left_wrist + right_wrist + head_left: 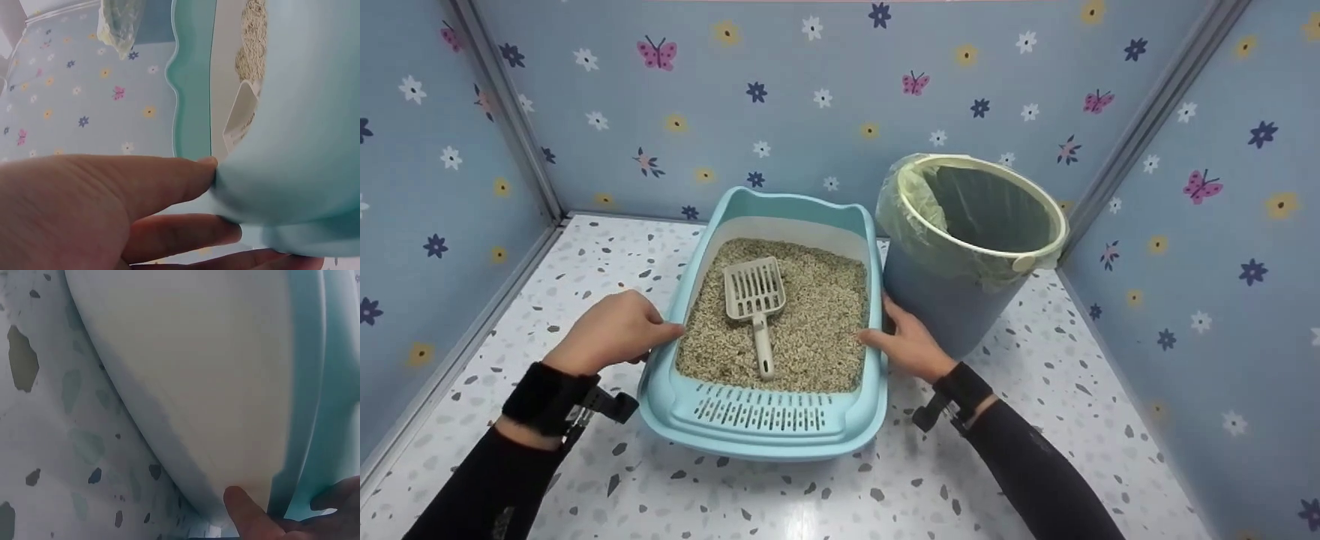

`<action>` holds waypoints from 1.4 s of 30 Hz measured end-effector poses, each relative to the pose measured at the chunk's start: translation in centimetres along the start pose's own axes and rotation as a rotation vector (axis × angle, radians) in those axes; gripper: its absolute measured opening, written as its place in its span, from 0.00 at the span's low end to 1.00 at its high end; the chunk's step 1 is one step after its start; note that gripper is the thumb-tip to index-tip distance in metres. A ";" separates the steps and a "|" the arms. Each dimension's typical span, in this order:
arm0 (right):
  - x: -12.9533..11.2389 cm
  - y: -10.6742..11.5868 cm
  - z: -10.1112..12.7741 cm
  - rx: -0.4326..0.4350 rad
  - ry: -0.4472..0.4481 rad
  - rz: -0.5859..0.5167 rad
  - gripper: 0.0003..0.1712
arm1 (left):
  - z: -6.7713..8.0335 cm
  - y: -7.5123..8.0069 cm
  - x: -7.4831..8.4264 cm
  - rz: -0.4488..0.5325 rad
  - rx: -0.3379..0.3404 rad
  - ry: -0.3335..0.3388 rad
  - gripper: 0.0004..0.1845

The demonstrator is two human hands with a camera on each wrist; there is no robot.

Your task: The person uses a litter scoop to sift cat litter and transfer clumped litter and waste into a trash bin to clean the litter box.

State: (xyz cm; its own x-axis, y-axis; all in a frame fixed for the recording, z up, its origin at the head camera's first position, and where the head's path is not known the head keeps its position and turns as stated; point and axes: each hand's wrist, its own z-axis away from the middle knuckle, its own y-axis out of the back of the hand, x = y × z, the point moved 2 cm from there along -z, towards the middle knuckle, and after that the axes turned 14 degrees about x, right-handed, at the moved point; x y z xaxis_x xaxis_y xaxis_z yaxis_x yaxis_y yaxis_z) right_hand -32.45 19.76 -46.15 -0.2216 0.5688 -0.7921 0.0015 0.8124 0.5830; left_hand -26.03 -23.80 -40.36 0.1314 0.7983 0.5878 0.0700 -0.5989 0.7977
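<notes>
A light blue cat litter box (772,444) with a slotted front ledge stands on the speckled surface, filled with tan litter (821,319). On the litter lies a pale slotted litter scoop (763,346), its handle toward me. My left hand (611,331) grips the box's left rim, thumb on top and fingers beneath, as the left wrist view shows. The right hand (911,343) holds the opposite rim, its thumb over the edge. In the right wrist view, a fingertip (239,500) touches the box's white outer wall (202,382).
Just right of the box stands a blue-grey bin (952,307) lined with a translucent yellowish bag (919,195). Flower-patterned panels (795,67) enclose the back and both sides. The speckled floor (615,247) shows around the box.
</notes>
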 end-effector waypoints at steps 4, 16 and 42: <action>0.1 0.4 -0.2 -0.014 -0.009 -0.015 0.58 | 0.5 -0.5 0.7 -0.008 0.031 0.023 0.28; 0.7 1.0 -0.8 -0.037 0.019 -0.015 0.55 | 1.7 -1.4 2.4 -0.001 0.067 0.059 0.28; -0.3 1.4 0.5 -0.065 0.011 0.010 0.55 | -2.4 -1.7 0.1 0.228 -0.029 0.073 0.38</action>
State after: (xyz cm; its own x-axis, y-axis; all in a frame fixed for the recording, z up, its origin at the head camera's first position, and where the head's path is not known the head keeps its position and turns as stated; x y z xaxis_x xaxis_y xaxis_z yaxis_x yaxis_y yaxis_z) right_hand -31.91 20.78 -45.13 -0.2327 0.5753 -0.7842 -0.0592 0.7964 0.6019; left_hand -28.47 -22.59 -41.32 0.0687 0.6460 0.7602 0.0183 -0.7627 0.6465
